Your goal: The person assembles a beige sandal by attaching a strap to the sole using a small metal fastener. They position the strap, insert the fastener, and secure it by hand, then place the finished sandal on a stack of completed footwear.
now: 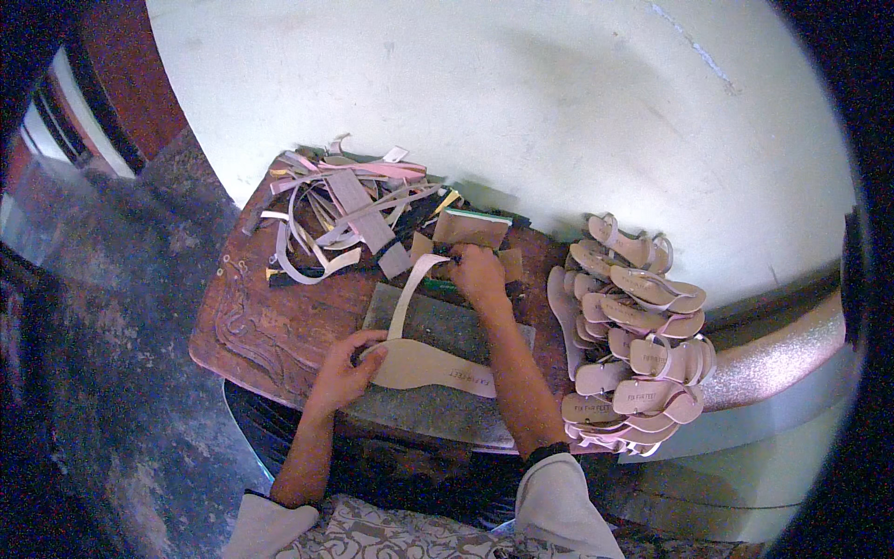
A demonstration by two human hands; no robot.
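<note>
My left hand (pixel 346 373) pinches the wide end of a beige sandal sole (pixel 424 365), held over a grey mat on the table. A pale strap (pixel 410 298) rises from that end of the sole and curves toward the small cardboard box behind. At this box (pixel 472 226), which has its flaps up, my right hand (pixel 478 276) reaches in with bent fingers. Their tips are hidden, so what they hold, if anything, does not show. The strap's far end lies close beside those fingers; whether they touch it I cannot tell.
A tangled heap of straps (pixel 358 210) covers the back left of the carved wooden table (pixel 279 321). Finished-looking sandals (pixel 638 321) are stacked in several layers at its right edge. The grey mat (pixel 447 326) lies under my hands. A pale wall (pixel 521 102) stands close behind.
</note>
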